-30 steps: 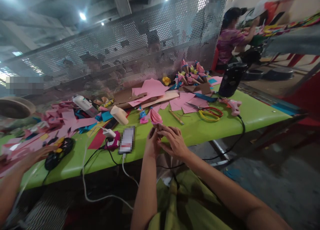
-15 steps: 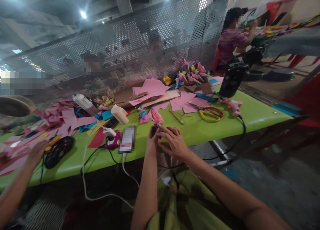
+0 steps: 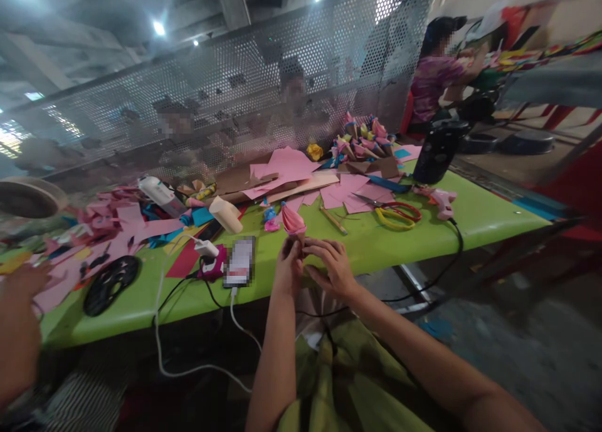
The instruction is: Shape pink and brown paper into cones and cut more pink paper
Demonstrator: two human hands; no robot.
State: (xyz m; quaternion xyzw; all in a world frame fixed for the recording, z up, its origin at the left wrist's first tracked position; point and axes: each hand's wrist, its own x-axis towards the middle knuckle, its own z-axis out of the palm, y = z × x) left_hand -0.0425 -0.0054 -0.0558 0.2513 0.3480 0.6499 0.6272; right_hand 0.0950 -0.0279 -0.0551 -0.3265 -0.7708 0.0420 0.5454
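Note:
Both my hands meet at the front edge of the green table (image 3: pixel 470 216). My left hand (image 3: pixel 288 270) is closed round the base of a pink paper flower bud (image 3: pixel 293 220) that stands up above my fingers. My right hand (image 3: pixel 330 266) is pressed against the same base from the right, its fingers curled on it. A phone (image 3: pixel 239 261) on a charging cable lies just left of my left hand.
Pink paper sheets (image 3: pixel 286 163), yellow and red scissors (image 3: pixel 395 212), a pink glue gun (image 3: pixel 439 199), a black jug (image 3: pixel 436 147) and a heap of finished flowers (image 3: pixel 360 139) lie farther back. Another person's arm (image 3: pixel 16 331) is at the far left beside a black reel (image 3: pixel 110 283). A perforated metal screen (image 3: pixel 244 87) stands behind.
My hands have stayed on the flower, with the right fingers shifting slightly at its base. The other person's arm at the left has drawn back off the black reel toward the left edge.

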